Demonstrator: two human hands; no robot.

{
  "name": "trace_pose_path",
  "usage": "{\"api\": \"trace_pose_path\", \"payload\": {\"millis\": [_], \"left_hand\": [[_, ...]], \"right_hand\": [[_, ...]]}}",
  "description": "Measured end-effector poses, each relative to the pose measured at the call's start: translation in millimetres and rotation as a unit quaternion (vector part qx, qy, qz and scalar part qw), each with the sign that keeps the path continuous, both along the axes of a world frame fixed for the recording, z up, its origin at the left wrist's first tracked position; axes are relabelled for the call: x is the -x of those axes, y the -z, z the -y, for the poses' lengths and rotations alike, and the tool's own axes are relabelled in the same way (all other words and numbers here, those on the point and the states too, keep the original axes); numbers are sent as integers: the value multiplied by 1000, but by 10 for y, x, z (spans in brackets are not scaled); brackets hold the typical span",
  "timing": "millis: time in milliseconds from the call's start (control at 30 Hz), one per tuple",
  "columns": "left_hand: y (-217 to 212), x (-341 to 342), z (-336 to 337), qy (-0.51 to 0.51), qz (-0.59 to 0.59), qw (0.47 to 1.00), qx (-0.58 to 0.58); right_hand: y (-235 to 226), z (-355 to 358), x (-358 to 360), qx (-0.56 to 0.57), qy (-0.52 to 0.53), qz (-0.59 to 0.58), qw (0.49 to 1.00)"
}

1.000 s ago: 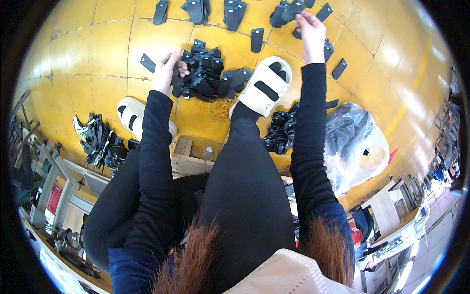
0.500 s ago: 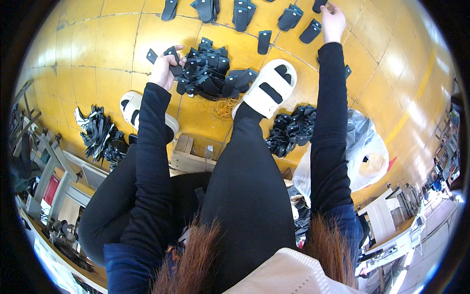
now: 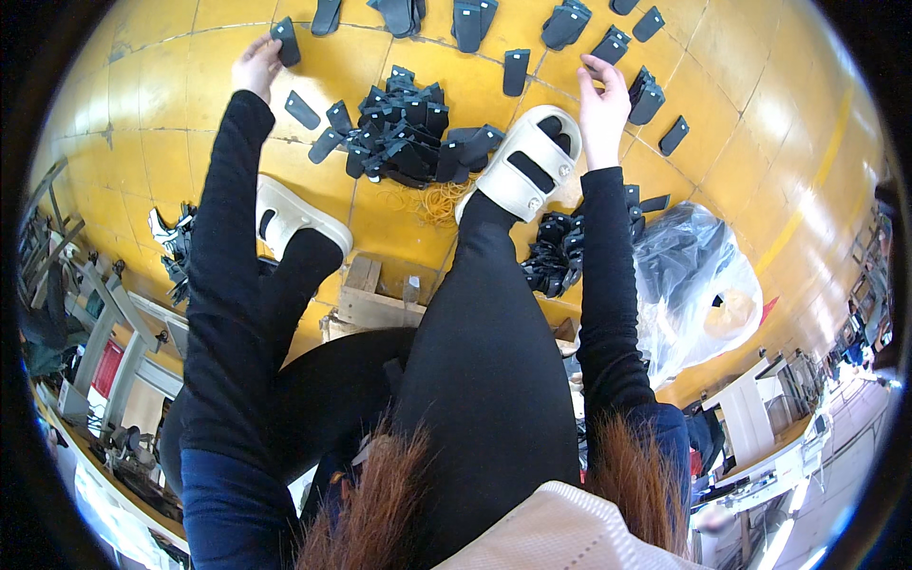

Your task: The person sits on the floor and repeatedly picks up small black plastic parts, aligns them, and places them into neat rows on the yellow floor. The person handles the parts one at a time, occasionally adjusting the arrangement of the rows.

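My left hand [image 3: 256, 69], reached out at the far left, pinches one flat black tongue-shaped piece [image 3: 285, 41] with a small pale mark on it. Below it a single black piece [image 3: 302, 110] lies on the floor. My right hand [image 3: 604, 103] is over the floor at the far right, thumb and fingers apart, with nothing seen between them. Close to that hand are a small stack of black pieces [image 3: 646, 98] and another stack [image 3: 610, 45]. A large heap of the same pieces [image 3: 407, 128] lies in the middle, beside my sandal.
Several small stacks [image 3: 472, 24] stand in a row along the far side of the yellow tiled floor [image 3: 180, 81]. Yellow rubber bands [image 3: 439, 201] lie by my right sandal [image 3: 528, 163]. A clear plastic bag [image 3: 689, 285] sits at right, a wooden block [image 3: 375, 302] near my legs.
My left hand has moved up and left from beside the heap, carrying a black piece. My right hand has drawn back toward me and left, leaving the far pieces.
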State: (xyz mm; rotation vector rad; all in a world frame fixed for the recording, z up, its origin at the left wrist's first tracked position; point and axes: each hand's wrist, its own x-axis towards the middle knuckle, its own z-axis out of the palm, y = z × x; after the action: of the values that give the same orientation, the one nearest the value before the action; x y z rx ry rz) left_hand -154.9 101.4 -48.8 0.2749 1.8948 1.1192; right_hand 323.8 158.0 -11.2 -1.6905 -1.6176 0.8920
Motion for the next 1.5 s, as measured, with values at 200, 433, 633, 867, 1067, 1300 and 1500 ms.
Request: {"api": "trace_pose_path", "payload": {"millis": [200,433,633,867,1067,1300,1500], "left_hand": [[106,313,-321,72,-70,995,15],[238,293,-278,120,-195,973,-16],[-67,-218,-55,116,-143,978,-95],[-412,-1407,333,-32,-21,994,-102],[-515,-2143,669,82,-16,993,-82],[-551,-1946,599,498,-262,824,-58],[-543,-1791,406,495,-76,865,33]], "right_hand": [[-77,230,197,40,-78,-20,996],[-162,441,492,53,-269,43,961],[-179,597,668,58,-431,103,895],[-194,708,730,108,-438,128,883],[-255,600,668,244,-338,-71,906],[-205,462,634,236,-287,-110,922],[-251,391,561,270,-326,-96,901]]}}
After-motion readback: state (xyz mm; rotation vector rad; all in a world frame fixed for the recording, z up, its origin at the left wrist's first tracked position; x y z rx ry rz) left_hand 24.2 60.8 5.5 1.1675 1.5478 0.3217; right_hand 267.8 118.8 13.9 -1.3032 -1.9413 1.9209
